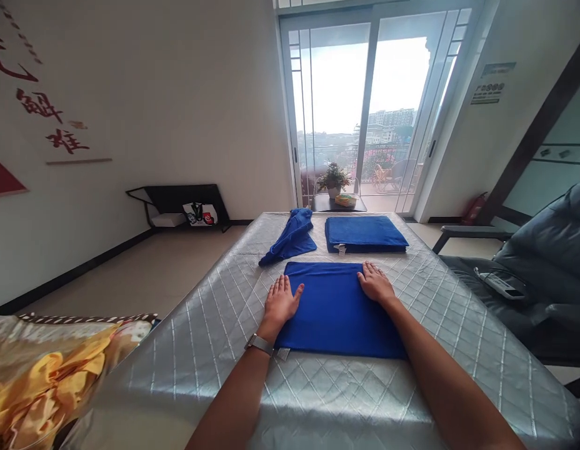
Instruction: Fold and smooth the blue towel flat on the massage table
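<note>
A blue towel (337, 309) lies folded flat on the silver quilted bed cover (215, 337) in front of me. My left hand (280, 301) rests palm down on the towel's left edge, fingers stretched out, a watch on the wrist. My right hand (375, 282) lies flat on the towel's far right corner, fingers spread. Beyond them sits a neatly folded stack of blue towels (365, 234), and to its left a crumpled blue towel (292, 236).
A yellow patterned pillow (50, 375) lies at the near left. A grey recliner chair (543, 269) stands to the right of the bed. A small table with a potted plant (334, 181) stands before the glass balcony doors (365, 112). A black rack (182, 203) leans on the left wall.
</note>
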A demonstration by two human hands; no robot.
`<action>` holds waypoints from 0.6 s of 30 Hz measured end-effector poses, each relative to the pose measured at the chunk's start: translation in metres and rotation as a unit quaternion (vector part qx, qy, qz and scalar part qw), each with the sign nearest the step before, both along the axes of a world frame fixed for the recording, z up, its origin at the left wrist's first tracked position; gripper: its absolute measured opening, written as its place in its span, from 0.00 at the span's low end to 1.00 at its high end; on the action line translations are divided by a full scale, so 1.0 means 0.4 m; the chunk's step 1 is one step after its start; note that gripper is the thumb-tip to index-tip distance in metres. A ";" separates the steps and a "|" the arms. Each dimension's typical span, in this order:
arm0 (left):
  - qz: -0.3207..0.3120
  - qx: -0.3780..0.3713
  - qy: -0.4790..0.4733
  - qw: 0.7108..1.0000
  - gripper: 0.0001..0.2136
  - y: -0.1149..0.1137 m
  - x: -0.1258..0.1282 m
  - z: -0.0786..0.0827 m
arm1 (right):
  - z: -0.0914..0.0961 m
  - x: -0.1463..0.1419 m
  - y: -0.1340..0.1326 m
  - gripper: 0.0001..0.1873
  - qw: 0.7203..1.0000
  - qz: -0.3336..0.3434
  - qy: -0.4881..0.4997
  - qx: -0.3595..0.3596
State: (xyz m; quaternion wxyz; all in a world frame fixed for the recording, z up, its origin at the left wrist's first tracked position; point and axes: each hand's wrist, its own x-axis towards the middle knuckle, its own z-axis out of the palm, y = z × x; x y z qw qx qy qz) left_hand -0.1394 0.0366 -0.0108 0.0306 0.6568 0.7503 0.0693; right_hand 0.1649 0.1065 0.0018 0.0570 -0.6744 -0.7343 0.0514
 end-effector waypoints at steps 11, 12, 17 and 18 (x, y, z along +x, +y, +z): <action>-0.115 0.020 0.051 0.992 0.37 0.067 0.170 0.072 | 0.000 -0.009 -0.009 0.36 0.999 -0.004 0.038 0.012; -0.170 0.027 0.038 0.984 0.36 0.081 0.229 0.075 | -0.001 -0.008 -0.010 0.35 0.999 -0.003 0.035 0.016; -0.287 0.063 -0.016 0.956 0.30 0.169 0.457 0.066 | -0.008 0.002 -0.016 0.33 0.999 0.029 0.011 0.027; -0.276 0.065 -0.021 0.959 0.30 0.184 0.470 0.061 | -0.009 0.003 -0.016 0.33 0.999 0.030 0.011 0.027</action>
